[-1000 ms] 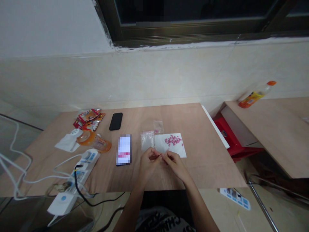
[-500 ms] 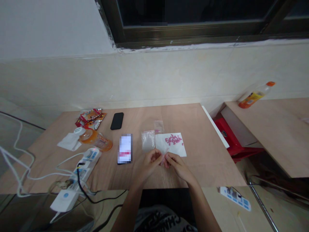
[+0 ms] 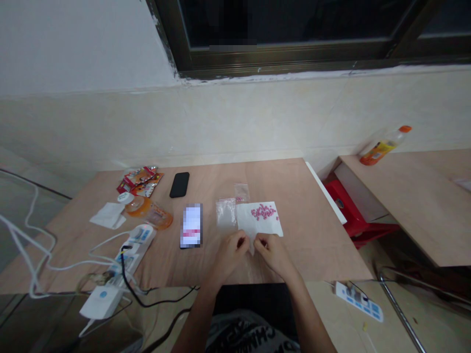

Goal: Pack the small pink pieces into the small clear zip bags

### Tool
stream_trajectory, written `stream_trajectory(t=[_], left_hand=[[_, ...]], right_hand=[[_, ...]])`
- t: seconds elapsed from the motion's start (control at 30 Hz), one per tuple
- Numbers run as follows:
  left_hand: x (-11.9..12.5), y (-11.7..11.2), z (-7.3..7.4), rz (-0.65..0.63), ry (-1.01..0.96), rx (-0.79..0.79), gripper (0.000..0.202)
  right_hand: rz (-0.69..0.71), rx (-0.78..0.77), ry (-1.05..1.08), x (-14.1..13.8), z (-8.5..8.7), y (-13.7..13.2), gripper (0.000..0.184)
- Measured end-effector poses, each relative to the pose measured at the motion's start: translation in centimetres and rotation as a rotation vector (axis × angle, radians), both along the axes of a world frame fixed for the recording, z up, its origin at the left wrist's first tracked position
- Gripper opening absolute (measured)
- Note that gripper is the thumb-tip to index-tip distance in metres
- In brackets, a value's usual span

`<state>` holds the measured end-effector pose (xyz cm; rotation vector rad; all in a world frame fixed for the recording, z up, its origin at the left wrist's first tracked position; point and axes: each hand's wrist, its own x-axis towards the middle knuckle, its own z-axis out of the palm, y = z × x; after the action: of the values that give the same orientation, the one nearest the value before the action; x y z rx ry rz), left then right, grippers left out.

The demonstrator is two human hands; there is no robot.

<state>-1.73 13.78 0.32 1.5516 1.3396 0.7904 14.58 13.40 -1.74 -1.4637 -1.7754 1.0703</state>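
Both my hands are close together over the near edge of a white paper sheet (image 3: pixel 254 226) on the wooden table (image 3: pixel 312 245). My left hand (image 3: pixel 231 255) and my right hand (image 3: pixel 271 255) pinch the top of a small clear plastic bag (image 3: pixel 251 246), which is mostly hidden by my fingers. A cluster of small pink beads (image 3: pixel 263 212) lies on the paper. To its left lie a clear plastic bag (image 3: pixel 225 214) and, further back, a smaller bag (image 3: pixel 242 192) with a few pink beads.
A phone with a blurred screen (image 3: pixel 191 226) lies left of my hands, with a black phone (image 3: pixel 179 185), snack packets (image 3: pixel 140 181), an orange cup (image 3: pixel 149 214), a tissue (image 3: pixel 108 215) and a power strip (image 3: pixel 136 250) beyond it. A red stool (image 3: pixel 349 211) stands right of the table.
My hands have drawn slightly apart, and the small bag now hangs between them. The view has tilted a little upward.
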Motion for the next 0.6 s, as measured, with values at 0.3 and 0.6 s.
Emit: stream_trajectory(t=[0.3, 0.6], left_hand=[[0.5, -1.0, 0.1, 0.106, 0.118, 0.137, 0.023], [1.2, -2.0, -4.6, 0.424, -0.364, -0.027, 0.031]], right_hand=[[-0.265, 0.120, -0.105, 0.1, 0.3, -1.0, 0.005], [0.012, 0.304, 0.087, -0.2, 1.5, -2.5, 0.021]])
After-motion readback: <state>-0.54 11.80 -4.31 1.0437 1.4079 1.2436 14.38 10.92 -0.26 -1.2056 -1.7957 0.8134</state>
